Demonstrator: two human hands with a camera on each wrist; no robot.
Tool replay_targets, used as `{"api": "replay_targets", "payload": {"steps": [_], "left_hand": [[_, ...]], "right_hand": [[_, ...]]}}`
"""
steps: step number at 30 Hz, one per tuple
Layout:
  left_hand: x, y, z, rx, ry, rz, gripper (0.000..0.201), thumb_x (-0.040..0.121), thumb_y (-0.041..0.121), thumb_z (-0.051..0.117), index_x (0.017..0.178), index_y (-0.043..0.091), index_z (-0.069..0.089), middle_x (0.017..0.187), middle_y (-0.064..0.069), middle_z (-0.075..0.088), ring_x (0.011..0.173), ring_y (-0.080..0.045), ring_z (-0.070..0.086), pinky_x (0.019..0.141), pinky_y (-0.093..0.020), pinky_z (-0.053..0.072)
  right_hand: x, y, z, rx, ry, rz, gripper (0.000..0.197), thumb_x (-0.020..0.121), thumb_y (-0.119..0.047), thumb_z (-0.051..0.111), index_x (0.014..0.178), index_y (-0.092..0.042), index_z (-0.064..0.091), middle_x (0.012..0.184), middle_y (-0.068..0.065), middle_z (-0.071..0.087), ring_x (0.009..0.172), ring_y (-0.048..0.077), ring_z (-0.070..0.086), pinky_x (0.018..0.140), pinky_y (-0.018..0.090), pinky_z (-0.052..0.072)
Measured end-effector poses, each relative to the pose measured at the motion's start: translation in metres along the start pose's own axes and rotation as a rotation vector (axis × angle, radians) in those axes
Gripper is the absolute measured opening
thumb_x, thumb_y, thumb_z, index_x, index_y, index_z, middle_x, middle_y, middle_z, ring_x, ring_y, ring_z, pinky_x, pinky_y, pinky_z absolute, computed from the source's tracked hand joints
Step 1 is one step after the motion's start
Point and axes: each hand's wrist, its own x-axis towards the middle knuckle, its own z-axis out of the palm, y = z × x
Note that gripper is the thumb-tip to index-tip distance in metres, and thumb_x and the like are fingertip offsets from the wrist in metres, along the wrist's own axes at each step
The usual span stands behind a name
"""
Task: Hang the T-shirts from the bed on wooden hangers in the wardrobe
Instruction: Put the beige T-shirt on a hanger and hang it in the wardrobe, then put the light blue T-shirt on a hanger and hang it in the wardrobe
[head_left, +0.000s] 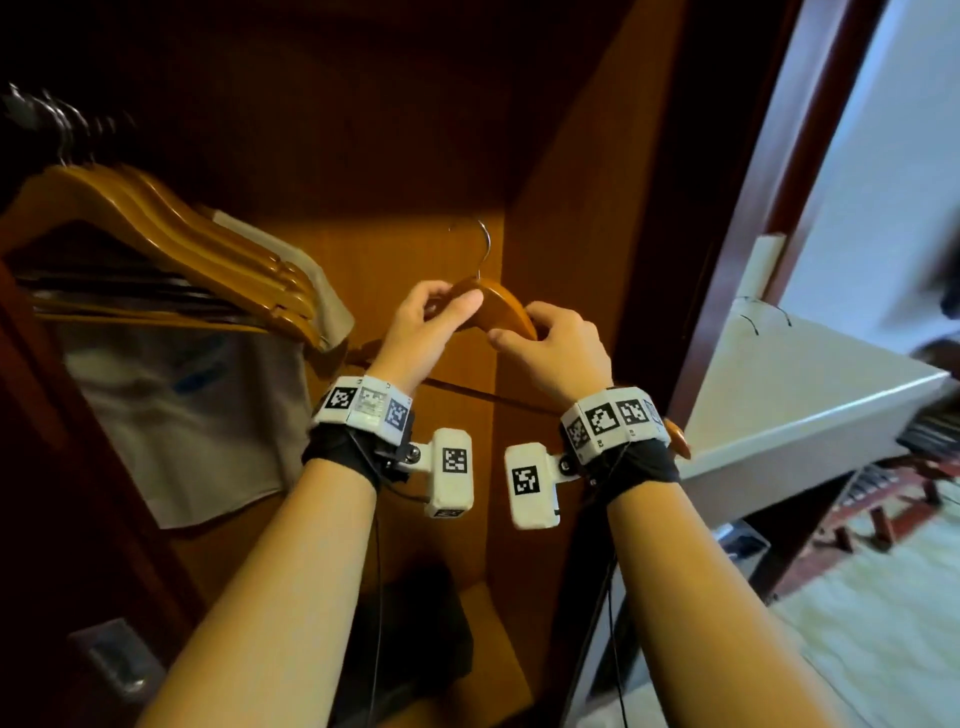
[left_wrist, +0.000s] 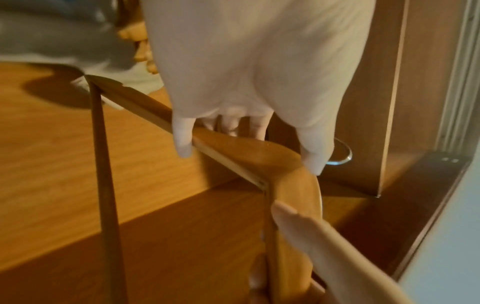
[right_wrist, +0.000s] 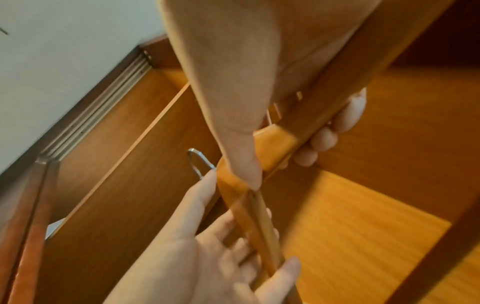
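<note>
Nearest in the head view: two forearms with marker bands and small white camera boxes (head_left: 451, 470) on the wrists; the markers are black-and-white square codes, no readable words.

Next out, both hands hold one bare wooden hanger (head_left: 493, 309) in front of the open wardrobe (head_left: 363, 156). Left hand (head_left: 423, 325) grips the left shoulder of the hanger, thumb on top near the neck, fingers (left_wrist: 183, 139) curled over the near edge. Right hand (head_left: 553, 345) grips the right shoulder, thumb (right_wrist: 244, 160) pressed along the wood, fingers (right_wrist: 322, 139) wrapped round from behind.

Key relation: hanger's long axis runs left-right between the hands, right end lower; its metal hook (head_left: 484, 244) points up and away from the fingers, toward the wardrobe's back panel. Both hands about equally near the hook, left thumb slightly closer. No T-shirt on this hanger, none in either hand. Judgement: hanger is being carried out to be dressed.

Farther left: a row of wooden hangers (head_left: 171, 234) on the rail, a pale garment (head_left: 197, 415) hanging below them with a small blue mark, too blurred to read.

Farthest right: edge of a white-covered bed (head_left: 810, 395), no T-shirts visible there. No brand or label legible anywhere.
</note>
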Motion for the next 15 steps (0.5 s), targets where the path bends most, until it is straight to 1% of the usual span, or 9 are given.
{"api": "replay_targets", "payload": {"steps": [3,5,7,9,10,11,13,14,15], "left_hand": [[-0.027,-0.01,0.018,-0.084,-0.062,-0.043,0.044,0.089,0.044,0.068,0.12,0.017,0.054,0.115,0.0,0.064,0.104,-0.01,0.061,0.08,-0.024,0.046],[-0.043,-0.015,0.034,-0.122,-0.111,-0.049,0.05,0.083,0.048,0.073,0.117,0.015,0.054,0.119,-0.008,0.066,0.109,-0.018,0.063,0.081,-0.026,0.048],[-0.062,-0.02,0.054,-0.138,-0.156,-0.052,0.054,0.073,0.056,0.075,0.108,0.02,0.056,0.12,-0.012,0.067,0.113,-0.025,0.062,0.091,-0.037,0.049],[-0.08,-0.027,0.076,-0.151,-0.206,-0.063,0.047,0.07,0.057,0.075,0.099,0.025,0.056,0.117,-0.016,0.067,0.113,-0.029,0.062,0.097,-0.045,0.047],[-0.088,-0.032,0.088,-0.153,-0.235,-0.067,0.041,0.071,0.055,0.075,0.096,0.028,0.057,0.114,-0.014,0.068,0.112,-0.029,0.062,0.098,-0.047,0.047],[-0.094,-0.036,0.102,-0.16,-0.267,-0.068,0.033,0.074,0.051,0.075,0.094,0.03,0.059,0.109,-0.008,0.07,0.109,-0.025,0.064,0.098,-0.047,0.047],[-0.106,-0.044,0.132,-0.189,-0.333,-0.072,0.017,0.083,0.036,0.075,0.094,0.031,0.064,0.095,0.01,0.07,0.101,-0.012,0.065,0.097,-0.04,0.05],[-0.112,-0.047,0.149,-0.209,-0.365,-0.073,0.013,0.086,0.029,0.074,0.096,0.029,0.065,0.092,0.014,0.07,0.097,-0.009,0.065,0.094,-0.035,0.051],[-0.119,-0.049,0.167,-0.229,-0.392,-0.072,0.012,0.087,0.023,0.073,0.097,0.026,0.066,0.091,0.013,0.069,0.094,-0.008,0.065,0.091,-0.031,0.051]], "right_hand": [[-0.037,0.021,-0.01,0.024,0.004,-0.009,0.021,0.085,-0.054,0.069,0.089,-0.033,0.065,0.076,-0.01,0.066,0.072,0.007,0.065,0.068,0.032,0.054],[-0.06,0.039,-0.018,0.03,0.028,-0.004,0.018,0.086,-0.053,0.069,0.086,-0.036,0.064,0.075,-0.012,0.065,0.071,0.003,0.063,0.071,0.031,0.053],[-0.083,0.061,-0.025,0.012,0.057,0.022,0.026,0.083,-0.062,0.064,0.09,-0.038,0.065,0.077,-0.014,0.067,0.076,0.005,0.065,0.082,0.044,0.055],[-0.106,0.086,-0.035,-0.017,0.085,0.051,0.034,0.079,-0.068,0.059,0.096,-0.039,0.064,0.08,-0.015,0.067,0.082,0.009,0.065,0.088,0.054,0.05],[-0.118,0.098,-0.041,-0.038,0.098,0.07,0.034,0.079,-0.068,0.058,0.097,-0.04,0.064,0.08,-0.016,0.067,0.083,0.01,0.064,0.09,0.056,0.048],[-0.131,0.111,-0.049,-0.053,0.114,0.093,0.033,0.08,-0.066,0.058,0.098,-0.04,0.065,0.08,-0.016,0.066,0.084,0.01,0.063,0.092,0.057,0.046],[-0.156,0.136,-0.064,-0.059,0.151,0.134,0.032,0.08,-0.065,0.058,0.098,-0.04,0.065,0.078,-0.017,0.064,0.082,0.01,0.061,0.092,0.057,0.046],[-0.168,0.149,-0.072,-0.053,0.167,0.155,0.03,0.08,-0.065,0.058,0.098,-0.042,0.064,0.077,-0.018,0.064,0.08,0.01,0.061,0.092,0.058,0.046],[-0.181,0.162,-0.079,-0.049,0.187,0.176,0.029,0.08,-0.064,0.059,0.099,-0.043,0.063,0.077,-0.019,0.064,0.079,0.009,0.061,0.091,0.058,0.046]]}}
